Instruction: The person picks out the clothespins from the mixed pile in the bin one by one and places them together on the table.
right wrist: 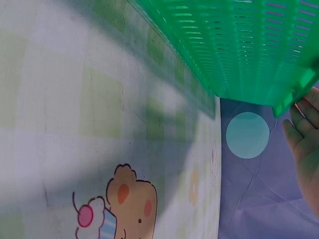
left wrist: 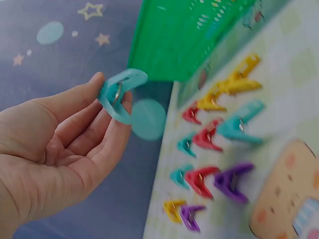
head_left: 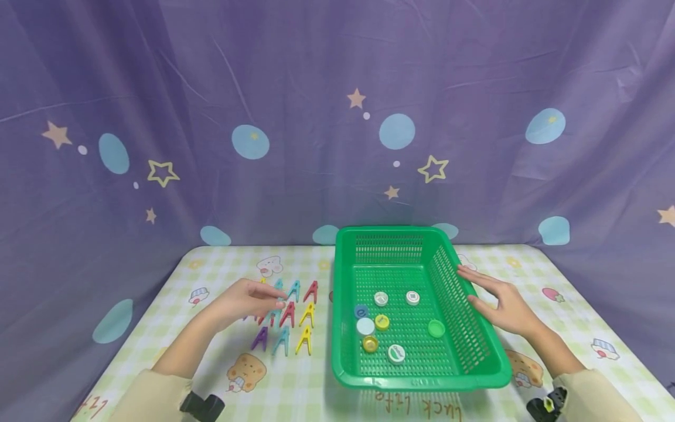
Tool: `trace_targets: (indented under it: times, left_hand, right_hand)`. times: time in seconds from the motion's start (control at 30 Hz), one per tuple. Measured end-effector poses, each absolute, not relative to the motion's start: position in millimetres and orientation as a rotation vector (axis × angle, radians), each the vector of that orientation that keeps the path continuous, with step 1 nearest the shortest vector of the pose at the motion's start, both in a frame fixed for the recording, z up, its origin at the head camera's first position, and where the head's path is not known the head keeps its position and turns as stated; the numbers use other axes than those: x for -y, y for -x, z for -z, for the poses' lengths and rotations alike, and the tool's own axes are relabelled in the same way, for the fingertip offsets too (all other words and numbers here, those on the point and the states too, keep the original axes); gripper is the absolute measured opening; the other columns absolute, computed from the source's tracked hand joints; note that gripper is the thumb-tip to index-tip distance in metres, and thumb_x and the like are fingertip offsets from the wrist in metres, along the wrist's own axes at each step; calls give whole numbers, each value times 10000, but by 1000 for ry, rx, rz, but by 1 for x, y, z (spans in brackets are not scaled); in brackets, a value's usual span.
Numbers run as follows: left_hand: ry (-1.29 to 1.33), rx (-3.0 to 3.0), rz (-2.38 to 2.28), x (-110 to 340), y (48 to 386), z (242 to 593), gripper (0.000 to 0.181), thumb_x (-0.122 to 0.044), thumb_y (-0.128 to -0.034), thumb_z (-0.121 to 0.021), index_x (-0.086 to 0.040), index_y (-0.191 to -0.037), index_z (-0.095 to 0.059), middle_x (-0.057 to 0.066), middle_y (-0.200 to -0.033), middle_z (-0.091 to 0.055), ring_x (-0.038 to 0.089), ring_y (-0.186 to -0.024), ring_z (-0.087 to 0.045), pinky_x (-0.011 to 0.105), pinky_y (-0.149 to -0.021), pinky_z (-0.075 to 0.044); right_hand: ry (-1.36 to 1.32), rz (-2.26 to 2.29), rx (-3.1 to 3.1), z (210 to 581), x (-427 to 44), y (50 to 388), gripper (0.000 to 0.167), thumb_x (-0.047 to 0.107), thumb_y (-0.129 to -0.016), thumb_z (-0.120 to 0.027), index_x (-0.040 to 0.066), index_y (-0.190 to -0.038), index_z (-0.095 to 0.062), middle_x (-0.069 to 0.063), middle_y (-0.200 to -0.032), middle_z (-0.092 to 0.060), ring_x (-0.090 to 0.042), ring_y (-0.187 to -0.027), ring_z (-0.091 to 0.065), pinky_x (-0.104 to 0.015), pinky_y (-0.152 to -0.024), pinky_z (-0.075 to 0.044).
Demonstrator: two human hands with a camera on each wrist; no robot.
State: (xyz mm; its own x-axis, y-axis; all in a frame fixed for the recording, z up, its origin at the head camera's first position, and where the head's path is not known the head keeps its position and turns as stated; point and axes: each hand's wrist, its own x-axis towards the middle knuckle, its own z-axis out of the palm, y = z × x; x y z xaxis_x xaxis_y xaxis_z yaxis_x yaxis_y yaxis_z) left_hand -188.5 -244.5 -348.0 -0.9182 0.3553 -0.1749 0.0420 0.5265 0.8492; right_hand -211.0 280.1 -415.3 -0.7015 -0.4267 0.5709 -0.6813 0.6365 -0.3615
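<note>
My left hand [head_left: 244, 305] pinches a light blue clothespin [left wrist: 110, 91] between thumb and fingertips, raised above the table at the left. Below and around it stand several clothespins in loose rows, among them a purple clothespin [head_left: 260, 339], a yellow clothespin [head_left: 304, 339] and a red clothespin [head_left: 312, 291]. To their right is a green plastic basket [head_left: 422, 383]. My right hand [head_left: 503, 305] rests against the basket's right rim with its fingers extended; in the right wrist view, the fingers touch the rim from outside.
Several bottle caps lie on the basket floor, including a yellow cap [head_left: 382, 322], a green cap [head_left: 436, 328] and a white cap [head_left: 412, 298]. A checked cloth [head_left: 295, 387] with cartoon prints covers the table. Behind it hangs a purple curtain [head_left: 316, 76].
</note>
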Motion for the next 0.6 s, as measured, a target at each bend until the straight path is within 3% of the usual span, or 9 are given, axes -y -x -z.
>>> trace_targets:
  times: [0.27, 0.6]
  left_hand:
    - [-202, -2482, -1354, 270, 184, 370, 425, -265, -895, -673, 16, -1211, -629, 206, -1242, -648, 299, -1100, -654, 465, -934, -549]
    - [95, -2712, -1167, 288, 183, 398, 325, -195, -830, -704, 12, -1079, -670, 66, -857, -710, 166, -751, -632, 303, -668, -539]
  right_hand:
    - [-866, -797, 2426, 417, -281, 212, 521, 51, -837, -663, 95, -1345, -558, -100, -1400, -562, 72, -1359, -374, 11, -1039, -231]
    - [-868, -794, 2426, 417, -281, 212, 515, 55, -838, -663, 93, -1342, -561, -101, -1397, -565, 71, -1356, -375, 9, -1040, -233]
